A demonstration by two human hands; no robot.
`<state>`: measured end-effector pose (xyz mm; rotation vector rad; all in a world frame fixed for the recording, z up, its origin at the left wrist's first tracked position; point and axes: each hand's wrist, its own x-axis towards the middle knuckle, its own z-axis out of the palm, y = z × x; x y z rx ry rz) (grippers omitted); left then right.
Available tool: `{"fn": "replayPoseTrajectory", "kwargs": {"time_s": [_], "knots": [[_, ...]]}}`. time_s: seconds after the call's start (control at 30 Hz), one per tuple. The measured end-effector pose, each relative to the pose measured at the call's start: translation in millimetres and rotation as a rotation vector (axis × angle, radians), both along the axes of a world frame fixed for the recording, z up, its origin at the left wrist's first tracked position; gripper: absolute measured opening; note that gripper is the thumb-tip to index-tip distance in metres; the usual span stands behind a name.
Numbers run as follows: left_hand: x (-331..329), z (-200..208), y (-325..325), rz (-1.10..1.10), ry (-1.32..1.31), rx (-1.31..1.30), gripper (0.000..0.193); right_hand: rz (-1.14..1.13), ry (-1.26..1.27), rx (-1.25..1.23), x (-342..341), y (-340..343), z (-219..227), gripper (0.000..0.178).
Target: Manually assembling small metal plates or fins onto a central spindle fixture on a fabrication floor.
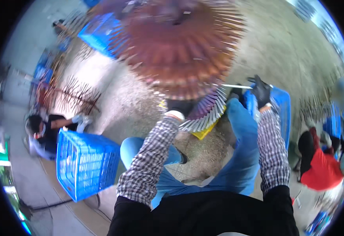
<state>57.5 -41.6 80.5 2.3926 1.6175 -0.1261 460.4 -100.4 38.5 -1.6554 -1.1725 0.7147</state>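
Note:
A large round rack (180,51) with stacked reddish-brown tiers fills the top middle, slightly blurred. Thin metallic strips (207,114) fan out around its lower rim. My left hand (182,107), in a black glove, reaches in at the rack's lower edge; its fingers are hidden in the dark there. To the right, my black-gloved right hand (261,92) is above a blue crate (283,114). It grips a thin pale rod (237,85), whose other end reaches the rack's edge. The index finger of that hand sticks out.
A blue basket (87,165) stands by my left knee. A yellow object (205,131) lies on the floor under the rack. One person (46,129) sits at the left, another in red (321,169) at the right. A blue crate (101,33) stands behind the rack.

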Motion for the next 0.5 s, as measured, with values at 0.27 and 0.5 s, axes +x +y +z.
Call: {"fn": "replayPoseTrajectory", "kwargs": {"time_s": [0.27,0.5], "knots": [[-1,-1,-5,-0.086,-0.531,0.678,0.039,-0.068,0.178,0.075,-20,1,9,0.029],[-8,-8,-7,-0.068,-0.594,0.723,0.066,-0.205,0.375,0.017,-43,5,23,0.047]]}}
